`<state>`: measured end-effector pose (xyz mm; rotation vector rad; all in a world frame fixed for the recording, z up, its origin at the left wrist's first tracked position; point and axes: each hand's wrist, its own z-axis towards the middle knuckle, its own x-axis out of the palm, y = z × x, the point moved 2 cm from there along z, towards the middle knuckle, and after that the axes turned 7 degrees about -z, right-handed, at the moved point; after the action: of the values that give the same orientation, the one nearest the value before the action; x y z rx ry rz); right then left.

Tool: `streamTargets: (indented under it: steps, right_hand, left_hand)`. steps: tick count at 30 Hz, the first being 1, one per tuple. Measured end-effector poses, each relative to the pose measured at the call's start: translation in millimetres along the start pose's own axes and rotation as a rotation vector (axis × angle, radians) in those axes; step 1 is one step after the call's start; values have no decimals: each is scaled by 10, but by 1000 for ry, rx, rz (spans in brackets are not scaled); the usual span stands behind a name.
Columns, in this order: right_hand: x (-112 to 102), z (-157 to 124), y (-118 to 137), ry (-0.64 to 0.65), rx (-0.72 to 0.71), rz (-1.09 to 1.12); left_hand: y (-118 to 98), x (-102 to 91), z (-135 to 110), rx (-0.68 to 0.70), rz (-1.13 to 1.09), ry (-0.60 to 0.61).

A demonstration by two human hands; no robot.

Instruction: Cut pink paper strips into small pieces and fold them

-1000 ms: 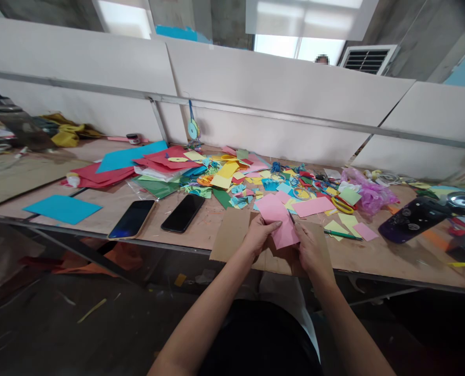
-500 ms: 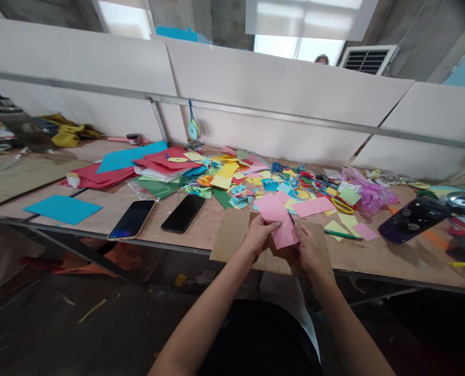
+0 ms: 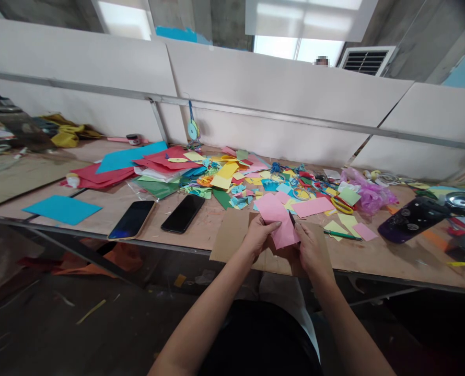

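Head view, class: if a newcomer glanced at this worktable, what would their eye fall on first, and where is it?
Probably the heap of bright paper scraps strewn across the middle of the table. Next, the pink paper near the front edge, in the left hand, with a dark pointed tool in the right hand at its edge.

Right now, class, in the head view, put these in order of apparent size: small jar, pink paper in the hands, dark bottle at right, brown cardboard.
1. Brown cardboard, even partly covered
2. Dark bottle
3. Pink paper, also partly covered
4. Small jar, clearly smallest
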<state>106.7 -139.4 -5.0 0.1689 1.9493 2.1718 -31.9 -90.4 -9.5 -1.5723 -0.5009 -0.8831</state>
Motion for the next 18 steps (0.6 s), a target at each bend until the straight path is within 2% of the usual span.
streamTargets:
  steps: [6,10,13,16,18]
  right_hand:
    - [-228,155,153,-29,-72,-186]
    - [-437,451,211,-68,-211,-623]
    - [-507,656,162,-83,-218,-963]
    - [-524,761,124,-112,-265,-1136]
    - [-510,759,146,-146,-357,-1128]
  left_hand:
    - [-26,-3,-1,-4,1,-15]
    - [-26,-8,1,-10,7,-27]
    - [-22,-9,5,-24,-12,-27]
    - [-21,-11,14,-39,-33,-22]
    - [-25,-16,23,-25,-45,-26]
